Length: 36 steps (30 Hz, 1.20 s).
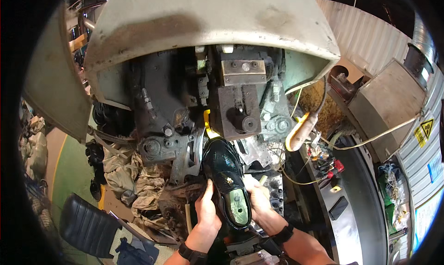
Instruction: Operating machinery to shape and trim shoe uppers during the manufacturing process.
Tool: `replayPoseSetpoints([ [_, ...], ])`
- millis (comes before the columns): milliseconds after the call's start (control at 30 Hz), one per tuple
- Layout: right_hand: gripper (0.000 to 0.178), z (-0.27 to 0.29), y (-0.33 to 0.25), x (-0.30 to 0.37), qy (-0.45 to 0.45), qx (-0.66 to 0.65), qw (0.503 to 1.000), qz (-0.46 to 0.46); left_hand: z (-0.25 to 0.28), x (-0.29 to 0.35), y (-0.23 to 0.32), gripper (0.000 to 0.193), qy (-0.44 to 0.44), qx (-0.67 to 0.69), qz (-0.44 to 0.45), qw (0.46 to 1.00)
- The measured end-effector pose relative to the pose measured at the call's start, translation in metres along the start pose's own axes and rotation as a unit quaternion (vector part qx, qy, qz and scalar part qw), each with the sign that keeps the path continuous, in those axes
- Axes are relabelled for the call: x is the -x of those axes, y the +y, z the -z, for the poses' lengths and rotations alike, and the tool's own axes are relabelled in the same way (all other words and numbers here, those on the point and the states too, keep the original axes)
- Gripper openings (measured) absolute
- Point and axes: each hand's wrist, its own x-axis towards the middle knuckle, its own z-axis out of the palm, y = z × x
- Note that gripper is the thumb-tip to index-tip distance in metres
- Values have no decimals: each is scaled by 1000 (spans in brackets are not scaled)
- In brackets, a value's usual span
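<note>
- Yellow triangular warning sign (423, 132) on the corrugated wall, between 2 and 3 o'clock of the shoe; it bears a dark symbol and some print.
- Blue-and-white posters (434, 168) hang at 3 o'clock, too slanted and small to make out.
- The black shoe (214, 158) sits just below the middle of the view, toe toward 11 or 12 o'clock, with a small gold ornament (230, 181) on top and a pale green foot-shaped piece (237, 205), with a dark hole, inside.
- Left hand (208, 212), 7 o'clock: its grip is closed on the shoe's side, thumb along the upper.
- Right hand (260, 200), 4 o'clock: its grip is closed on the opposite side; most fingertips are hidden.
- A yellow strip (207, 121) meets the toe at 11 or 12 o'clock; whether they touch, I cannot tell.
- A heavy metal block (233, 110) stands at 12 o'clock, close ahead of the toe, under a big pale hood (208, 24).
- A lit lamp (301, 132) hangs at 2 o'clock.
- The narrow tabletop (344, 235), 4 o'clock, carries a black phone (339, 208) and a red tool (336, 167).
- Crumpled cloth (121, 170) lies at 9 o'clock; a black chair (85, 223) stands beyond, toward 8.
</note>
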Motion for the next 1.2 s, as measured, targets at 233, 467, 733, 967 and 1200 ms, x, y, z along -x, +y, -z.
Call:
replayPoseSetpoints([
  [233, 5, 13, 12, -18, 16, 29, 999, -33, 8, -15, -25, 38, 136, -97, -144, 975],
  [467, 17, 25, 26, -31, -14, 3, 1000, -13, 37, -41, -39, 27, 106, -96, -199, 970],
  [733, 20, 20, 29, -29, -45, -13, 999, 24, 60, -63, -57, 24, 82, -69, -223, 969],
  [967, 40, 17, 22, -24, -48, -21, 999, 1, 37, -38, -46, 26, 72, -79, -179, 978],
  [1200, 36, 9, 18, -7, -30, -13, 999, -31, 33, -26, -38, 38, 56, -94, -147, 983],
])
